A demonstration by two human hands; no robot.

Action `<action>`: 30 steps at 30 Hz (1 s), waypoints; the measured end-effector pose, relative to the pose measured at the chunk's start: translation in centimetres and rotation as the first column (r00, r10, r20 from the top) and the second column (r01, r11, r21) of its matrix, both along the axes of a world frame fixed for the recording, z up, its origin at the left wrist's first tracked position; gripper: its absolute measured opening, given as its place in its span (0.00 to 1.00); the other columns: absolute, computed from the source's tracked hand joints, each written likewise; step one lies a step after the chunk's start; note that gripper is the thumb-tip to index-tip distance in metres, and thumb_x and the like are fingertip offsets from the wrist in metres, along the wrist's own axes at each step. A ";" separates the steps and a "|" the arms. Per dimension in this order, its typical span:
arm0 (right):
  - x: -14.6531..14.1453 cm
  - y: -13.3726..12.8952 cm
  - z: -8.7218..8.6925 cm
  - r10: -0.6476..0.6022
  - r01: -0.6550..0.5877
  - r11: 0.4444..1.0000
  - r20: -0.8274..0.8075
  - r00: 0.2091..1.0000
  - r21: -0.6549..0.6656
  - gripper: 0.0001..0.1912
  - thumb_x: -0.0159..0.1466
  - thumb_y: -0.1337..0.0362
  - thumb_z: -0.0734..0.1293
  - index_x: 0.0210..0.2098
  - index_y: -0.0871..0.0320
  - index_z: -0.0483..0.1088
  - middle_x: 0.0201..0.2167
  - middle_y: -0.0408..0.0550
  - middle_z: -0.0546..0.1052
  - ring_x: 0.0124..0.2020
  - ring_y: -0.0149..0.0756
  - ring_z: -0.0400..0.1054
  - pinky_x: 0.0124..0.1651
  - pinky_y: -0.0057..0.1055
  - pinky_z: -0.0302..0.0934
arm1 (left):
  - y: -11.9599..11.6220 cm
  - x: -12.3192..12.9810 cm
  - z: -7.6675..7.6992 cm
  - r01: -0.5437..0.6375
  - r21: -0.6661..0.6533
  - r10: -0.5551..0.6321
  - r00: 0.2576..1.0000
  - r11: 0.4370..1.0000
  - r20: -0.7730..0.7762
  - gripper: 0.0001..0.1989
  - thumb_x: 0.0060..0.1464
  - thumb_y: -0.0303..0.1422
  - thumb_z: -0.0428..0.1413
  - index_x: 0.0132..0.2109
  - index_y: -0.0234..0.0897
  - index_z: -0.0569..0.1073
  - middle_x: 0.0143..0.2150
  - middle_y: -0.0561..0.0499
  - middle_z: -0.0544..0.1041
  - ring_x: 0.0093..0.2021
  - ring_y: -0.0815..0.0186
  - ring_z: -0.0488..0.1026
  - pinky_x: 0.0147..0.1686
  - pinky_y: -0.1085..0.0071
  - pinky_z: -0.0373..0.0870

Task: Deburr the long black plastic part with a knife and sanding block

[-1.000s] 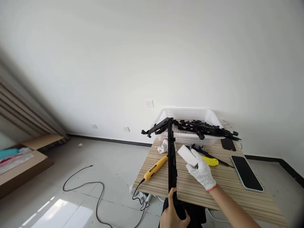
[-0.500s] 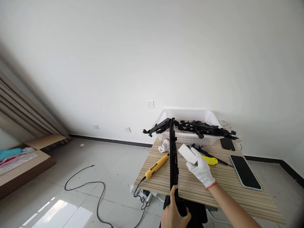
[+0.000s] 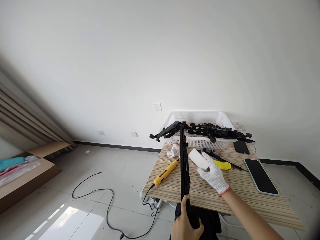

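Note:
My bare left hand [image 3: 185, 221] is wrapped round the near end of a long black plastic strip [image 3: 184, 160] with clips along its edge. The strip points away from me over the table, its far end in front of the basket. My right hand [image 3: 212, 173], in a white knitted glove with an orange cuff, grips a white rectangular block [image 3: 198, 158]. The block is to the right of the strip, with a visible gap between them. Partly behind the gloved hand lies a yellow-handled tool [image 3: 223, 165], its other end hidden.
A white plastic basket [image 3: 200, 143] holds several black plastic parts [image 3: 217, 130], some jutting past its rim. On the wood-grain table [image 3: 165, 191] are a corded yellow tool [image 3: 166, 172], a crumpled white glove [image 3: 173, 151], a phone [image 3: 261, 176] and a dark flat device [image 3: 241, 147]. A black cable [image 3: 110, 200] crosses the floor.
The whole view has shifted slightly, so the table and hands appear a little further right. Both hands keep their holds on the strip and the block.

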State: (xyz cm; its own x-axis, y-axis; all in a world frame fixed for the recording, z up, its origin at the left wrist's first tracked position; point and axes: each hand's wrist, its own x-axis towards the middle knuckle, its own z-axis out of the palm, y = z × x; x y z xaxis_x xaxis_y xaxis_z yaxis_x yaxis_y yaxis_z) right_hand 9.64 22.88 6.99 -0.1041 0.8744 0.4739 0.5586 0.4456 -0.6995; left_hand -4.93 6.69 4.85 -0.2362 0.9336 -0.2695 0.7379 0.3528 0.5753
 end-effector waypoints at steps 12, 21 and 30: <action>0.3 0.3 -0.6 -0.005 0.006 0.999 -0.018 1.000 0.050 0.36 0.57 0.58 0.69 0.64 0.58 0.59 0.58 0.55 0.72 0.55 0.47 0.70 0.57 0.44 0.66 | 0.3 0.7 0.3 -0.019 0.015 0.019 1.000 1.000 0.009 0.42 0.47 0.33 0.56 0.68 0.38 0.50 0.30 0.50 0.79 0.36 0.51 0.79 0.34 0.65 0.67; 0.3 0.4 -0.3 -0.016 0.015 1.000 -0.070 0.997 -0.010 0.38 0.56 0.57 0.70 0.64 0.56 0.59 0.57 0.54 0.73 0.54 0.47 0.71 0.56 0.45 0.66 | -0.6 1.0 -0.5 -0.012 -0.014 0.012 1.000 1.000 -0.005 0.43 0.47 0.33 0.57 0.68 0.39 0.49 0.28 0.51 0.79 0.35 0.51 0.80 0.35 0.65 0.68; 0.8 -0.5 0.5 -0.112 0.109 0.992 -0.045 0.993 -0.071 0.36 0.56 0.57 0.70 0.63 0.54 0.62 0.55 0.53 0.74 0.52 0.49 0.72 0.53 0.45 0.68 | -3.1 -0.5 -1.1 -0.009 -0.025 0.008 1.000 1.000 -0.005 0.43 0.48 0.34 0.56 0.69 0.37 0.48 0.26 0.52 0.78 0.31 0.52 0.79 0.33 0.65 0.69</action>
